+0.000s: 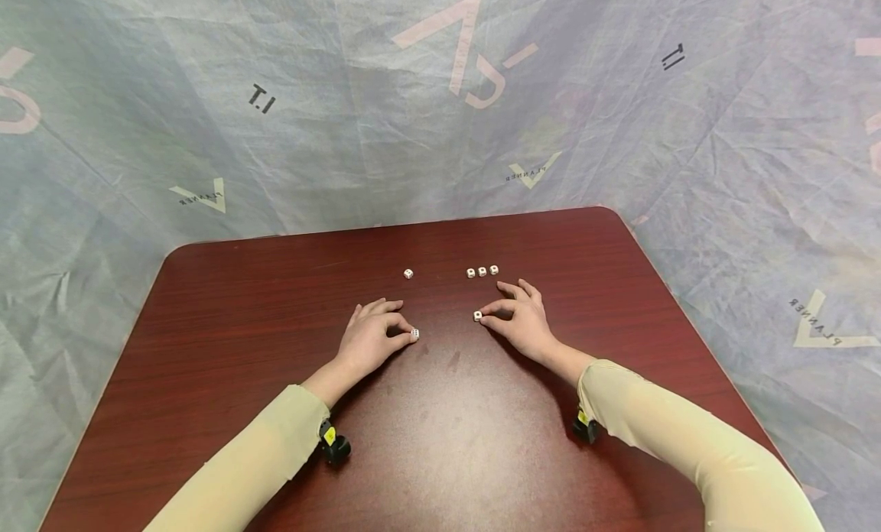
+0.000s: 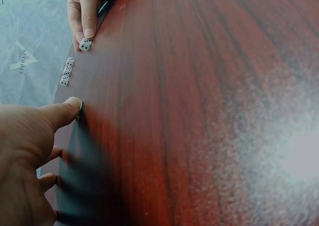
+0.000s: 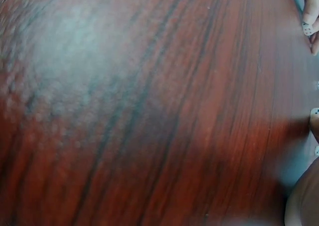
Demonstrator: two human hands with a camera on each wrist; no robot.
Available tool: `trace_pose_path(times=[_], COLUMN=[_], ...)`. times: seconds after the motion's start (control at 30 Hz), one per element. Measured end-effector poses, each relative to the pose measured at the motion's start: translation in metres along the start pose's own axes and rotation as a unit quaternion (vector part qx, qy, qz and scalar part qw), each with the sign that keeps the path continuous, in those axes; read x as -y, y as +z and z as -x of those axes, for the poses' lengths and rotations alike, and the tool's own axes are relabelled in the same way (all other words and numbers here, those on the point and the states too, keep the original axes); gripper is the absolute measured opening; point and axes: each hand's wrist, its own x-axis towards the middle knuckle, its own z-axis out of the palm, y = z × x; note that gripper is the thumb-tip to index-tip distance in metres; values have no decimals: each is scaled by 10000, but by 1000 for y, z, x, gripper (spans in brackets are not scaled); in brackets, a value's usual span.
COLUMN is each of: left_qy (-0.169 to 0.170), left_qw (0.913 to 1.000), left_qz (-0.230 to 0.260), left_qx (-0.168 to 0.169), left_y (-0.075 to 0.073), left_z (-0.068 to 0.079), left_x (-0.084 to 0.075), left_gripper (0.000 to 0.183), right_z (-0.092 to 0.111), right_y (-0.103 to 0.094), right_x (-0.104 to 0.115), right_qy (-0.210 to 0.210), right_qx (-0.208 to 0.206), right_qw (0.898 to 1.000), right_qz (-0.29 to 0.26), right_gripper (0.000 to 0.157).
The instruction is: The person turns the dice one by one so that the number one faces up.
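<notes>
Between thumb and index finger, my left hand [image 1: 368, 337] pinches a white die [image 1: 415, 335] low over the table. My right hand [image 1: 521, 323] pinches another white die [image 1: 478, 316] the same way, a short distance to the right; its dark pips show in the left wrist view. Beyond the right hand, three white dice stand side by side in a short row [image 1: 482, 271]. A single die [image 1: 408, 274] sits farther left, past the left fingertips. The left die is mostly hidden behind the thumb [image 2: 67, 111] in the left wrist view.
The dark red wood-grain table [image 1: 275, 287] has rounded far corners and a glossy glare near its front. A grey printed cloth [image 1: 330, 134] hangs behind it and along both sides. A small black wrist camera [image 1: 335, 444] hangs under the left sleeve, another [image 1: 585, 426] under the right.
</notes>
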Motion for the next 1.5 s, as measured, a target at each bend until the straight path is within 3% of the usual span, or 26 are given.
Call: trace_pose_path(times=[0.33,0.6,1.5], left_qy=[-9,-33,-22], left_qw=[10000,10000,10000], left_qz=[22,35,59], left_qx=[17,64,61], left_y=[-1,-2,-2], left_z=[1,0,0], left_x=[-1,-1,-2], left_gripper=[10,10,9], right_z=[0,-3,-5], right_y=[-5,-10,-7], right_x=[0,1,5], right_qy=[44,-344,-475], right_qx=[63,-64,44], right_qw=[10000,9990,9984], right_qz=[-10,278,301], right_gripper=[20,23,15])
